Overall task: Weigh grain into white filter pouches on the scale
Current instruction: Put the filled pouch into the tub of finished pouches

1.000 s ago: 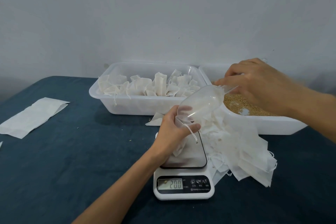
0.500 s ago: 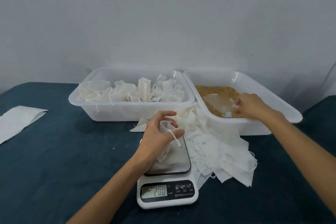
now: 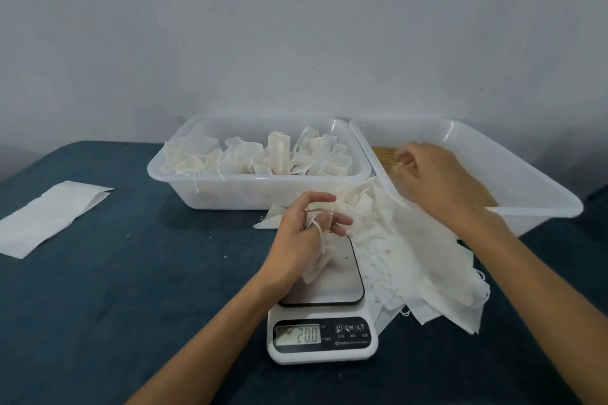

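right hand (image 3: 437, 184) is now reaching deeper into grain tub (image 3: 526, 171), fingers curled, grip unclear | left hand (image 3: 302, 237) is pinching pouch (image 3: 316, 265) over scale (image 3: 324, 322) (reading 200) | empty pouches (image 3: 424, 263) are crowding scale's right edge; cloth (image 3: 98, 273) left is lying open

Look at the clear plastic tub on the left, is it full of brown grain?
No, the clear plastic tub on the left holds white filter pouches; the brown grain lies in the right tub.

white paper sheet (image 3: 49, 217) on dark blue tablecloth (image 3: 131, 289)
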Demonstrator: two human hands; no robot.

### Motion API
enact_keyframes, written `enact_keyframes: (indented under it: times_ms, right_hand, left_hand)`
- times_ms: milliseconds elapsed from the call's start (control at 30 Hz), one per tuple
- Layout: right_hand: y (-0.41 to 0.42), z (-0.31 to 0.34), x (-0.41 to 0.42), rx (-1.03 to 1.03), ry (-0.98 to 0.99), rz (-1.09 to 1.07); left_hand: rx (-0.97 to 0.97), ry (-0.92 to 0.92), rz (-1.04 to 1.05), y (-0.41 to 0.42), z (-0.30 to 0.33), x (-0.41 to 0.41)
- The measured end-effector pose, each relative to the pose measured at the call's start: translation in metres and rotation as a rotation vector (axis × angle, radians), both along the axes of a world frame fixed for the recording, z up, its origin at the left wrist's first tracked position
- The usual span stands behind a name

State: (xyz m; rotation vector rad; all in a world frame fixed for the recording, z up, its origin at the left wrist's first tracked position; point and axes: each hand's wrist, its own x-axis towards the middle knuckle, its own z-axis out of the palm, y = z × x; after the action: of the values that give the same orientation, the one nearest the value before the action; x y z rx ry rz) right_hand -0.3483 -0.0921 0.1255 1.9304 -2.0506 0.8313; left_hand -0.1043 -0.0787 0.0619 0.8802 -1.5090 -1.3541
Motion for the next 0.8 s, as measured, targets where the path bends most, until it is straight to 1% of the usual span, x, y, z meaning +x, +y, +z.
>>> enact_keyframes:
  times_ms: [67, 233, 433, 533, 600, 667, 800]
  right_hand:
    - [0.008, 0.001, 0.026, -0.093, -0.054, 0.099]
    - [0.02, -0.008, 0.061, -0.208, -0.266, 0.245]
    - [0.027, -0.047, 0.078, -0.256, -0.464, 0.372]
    - [0.027, -0.057, 0.081, -0.263, -0.524, 0.399]
    - [0.027, -0.059, 0.079, -0.254, -0.55, 0.412]
    - [0.028, -0.06, 0.076, -0.247, -0.557, 0.411]
    - [0.029, -0.063, 0.071, -0.232, -0.58, 0.395]
  left_hand:
    - [-0.024, 0.046, -0.003, -0.001, 0.003, 0.003]
    - [-0.062, 0.143, -0.006, -0.006, 0.01, 0.011]
    - [-0.064, 0.242, 0.045, -0.023, 0.033, 0.027]
    - [-0.139, 0.234, 0.083, -0.048, 0.062, 0.024]
    - [-0.188, 0.215, 0.133, -0.071, 0.085, 0.015]
    - [-0.214, 0.2, 0.238, -0.097, 0.108, 0.006]
    - [-0.17, 0.205, 0.414, -0.144, 0.135, 0.009]
